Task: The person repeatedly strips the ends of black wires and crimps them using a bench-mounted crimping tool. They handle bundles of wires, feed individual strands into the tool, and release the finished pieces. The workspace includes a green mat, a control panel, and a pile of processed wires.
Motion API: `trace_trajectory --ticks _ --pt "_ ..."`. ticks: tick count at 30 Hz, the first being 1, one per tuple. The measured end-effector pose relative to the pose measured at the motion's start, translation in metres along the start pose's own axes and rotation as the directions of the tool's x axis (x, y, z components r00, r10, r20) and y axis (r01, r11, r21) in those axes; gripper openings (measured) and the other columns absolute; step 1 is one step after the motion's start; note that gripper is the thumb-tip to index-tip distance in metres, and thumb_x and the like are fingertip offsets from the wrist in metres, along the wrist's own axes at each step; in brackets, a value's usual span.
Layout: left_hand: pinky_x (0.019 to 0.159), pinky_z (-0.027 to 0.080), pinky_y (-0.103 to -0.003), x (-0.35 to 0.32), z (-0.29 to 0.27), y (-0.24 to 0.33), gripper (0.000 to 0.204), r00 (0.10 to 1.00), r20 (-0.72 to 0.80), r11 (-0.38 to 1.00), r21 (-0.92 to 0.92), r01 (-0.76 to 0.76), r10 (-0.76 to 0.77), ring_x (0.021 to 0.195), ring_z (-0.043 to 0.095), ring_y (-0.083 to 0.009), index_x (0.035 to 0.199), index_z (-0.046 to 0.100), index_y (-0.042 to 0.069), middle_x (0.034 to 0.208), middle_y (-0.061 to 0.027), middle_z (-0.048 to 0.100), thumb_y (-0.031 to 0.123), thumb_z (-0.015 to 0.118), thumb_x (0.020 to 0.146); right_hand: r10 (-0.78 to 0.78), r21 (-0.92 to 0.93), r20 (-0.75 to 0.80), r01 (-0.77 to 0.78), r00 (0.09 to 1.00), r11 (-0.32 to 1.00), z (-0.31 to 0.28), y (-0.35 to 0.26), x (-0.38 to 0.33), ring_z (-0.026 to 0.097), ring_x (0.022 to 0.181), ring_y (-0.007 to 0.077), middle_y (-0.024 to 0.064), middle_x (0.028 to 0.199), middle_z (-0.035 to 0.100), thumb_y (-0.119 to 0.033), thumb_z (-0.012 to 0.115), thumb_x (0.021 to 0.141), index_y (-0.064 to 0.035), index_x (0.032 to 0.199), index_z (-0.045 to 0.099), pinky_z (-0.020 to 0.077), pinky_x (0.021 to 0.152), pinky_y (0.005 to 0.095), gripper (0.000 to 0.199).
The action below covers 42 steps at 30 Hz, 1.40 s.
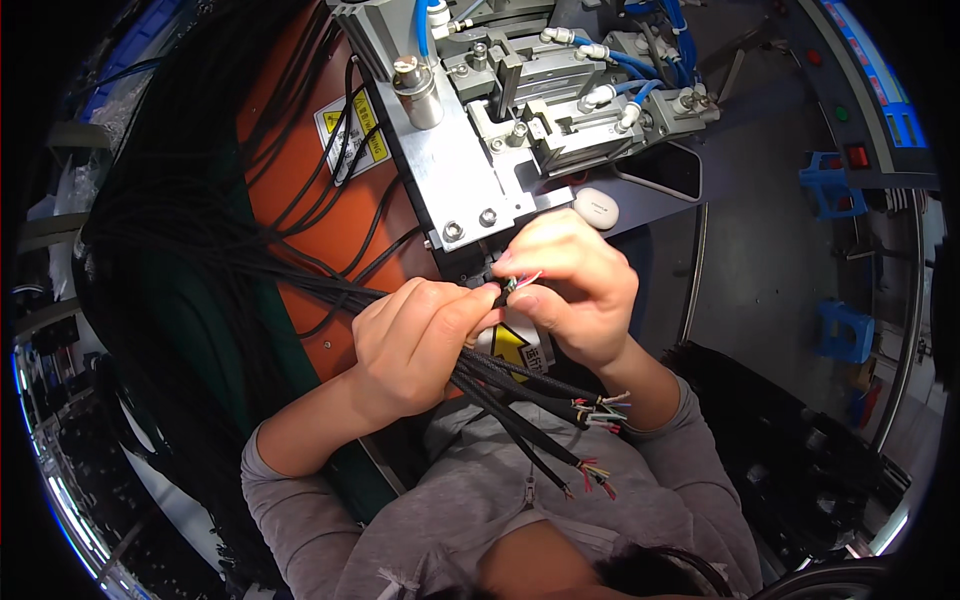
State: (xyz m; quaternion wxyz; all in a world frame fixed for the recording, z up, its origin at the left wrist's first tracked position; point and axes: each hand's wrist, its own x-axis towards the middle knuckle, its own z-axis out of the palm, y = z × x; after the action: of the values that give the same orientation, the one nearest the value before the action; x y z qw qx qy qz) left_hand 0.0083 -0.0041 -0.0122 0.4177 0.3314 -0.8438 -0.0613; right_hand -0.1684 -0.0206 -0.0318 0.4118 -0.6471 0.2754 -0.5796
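Note:
My left hand (415, 335) is closed on black sleeved cables, thumb and forefinger pinching one cable near its end. From that end stick out short coloured wires (527, 281), red, white and green among them. My right hand (580, 285) curls round these wires, its thumb and forefinger close against the cable end. Below my left hand, several more black cables (505, 405) hang toward my lap, their bare ends (597, 468) showing red, yellow and white wires. My fingers hide part of the held cable.
A metal fixture (560, 110) with blue air tubes (640, 65) stands just beyond my hands. A white rounded case (597, 208) lies beside it. Long black cables (200, 225) run off left over an orange surface (285, 190). A control panel with buttons (850, 120) is at the right.

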Motion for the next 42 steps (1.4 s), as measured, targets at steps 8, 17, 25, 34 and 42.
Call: trace_trajectory --ticks 8,17,25,34,42 --pt "0.047 0.044 -0.031 0.003 0.002 0.003 0.015 0.989 0.100 0.992 -0.055 0.113 -0.107 0.056 0.057 -0.0216 0.086 0.059 -0.001 0.070 -0.0091 0.055 0.005 0.069 0.075 0.309 0.180 -0.067 -0.293 0.949 0.939 -0.004 -0.004 0.001 0.064 0.077 0.0172 0.0090 0.079 0.068 0.000 0.076 0.070 0.0009 0.080 0.070 0.0486 0.070 0.0265 0.011" --pt "0.046 0.044 -0.030 0.003 0.000 0.009 0.014 0.947 0.215 0.967 -0.040 0.253 -0.239 0.059 0.055 -0.0195 0.086 0.061 0.001 0.073 -0.0059 0.050 0.005 0.067 0.075 -0.094 -0.517 0.148 0.158 0.985 0.841 -0.019 -0.013 0.010 0.056 0.065 0.0220 0.0069 0.071 0.060 -0.005 0.079 0.065 -0.0029 0.072 0.063 0.0438 0.061 0.0312 0.017" --pt "0.044 0.040 -0.025 -0.006 0.006 0.008 0.033 0.980 0.191 0.986 0.167 0.015 -0.047 0.058 0.053 -0.0122 0.099 0.068 0.002 0.073 -0.0025 0.053 0.005 0.068 0.067 0.543 -0.049 0.195 -0.545 0.817 0.837 -0.043 -0.001 -0.006 0.055 0.069 0.0065 0.0033 0.078 0.062 -0.006 0.073 0.078 0.0013 0.079 0.065 0.0435 0.062 0.0219 0.011" --pt "0.043 0.034 -0.023 -0.005 0.012 0.012 0.035 0.944 0.301 0.925 0.381 0.007 -0.131 0.055 0.043 -0.0100 0.103 0.069 0.009 0.067 0.0004 0.039 0.003 0.066 0.069 0.205 -0.504 0.072 -0.142 0.976 0.852 -0.023 0.016 -0.007 0.059 0.068 0.0240 0.0102 0.073 0.062 -0.004 0.070 0.075 0.0004 0.077 0.065 0.0464 0.063 0.0319 0.006" --pt "0.043 0.035 -0.021 -0.005 0.012 0.013 0.034 0.930 0.331 0.910 0.413 0.008 -0.158 0.059 0.044 -0.0097 0.101 0.068 0.005 0.074 0.0012 0.044 0.010 0.062 0.068 0.110 -0.568 0.059 -0.057 0.992 0.821 -0.015 0.018 -0.015 0.053 0.064 0.0250 0.0089 0.068 0.057 -0.001 0.067 0.071 -0.0018 0.070 0.061 0.0428 0.061 0.0332 0.006"
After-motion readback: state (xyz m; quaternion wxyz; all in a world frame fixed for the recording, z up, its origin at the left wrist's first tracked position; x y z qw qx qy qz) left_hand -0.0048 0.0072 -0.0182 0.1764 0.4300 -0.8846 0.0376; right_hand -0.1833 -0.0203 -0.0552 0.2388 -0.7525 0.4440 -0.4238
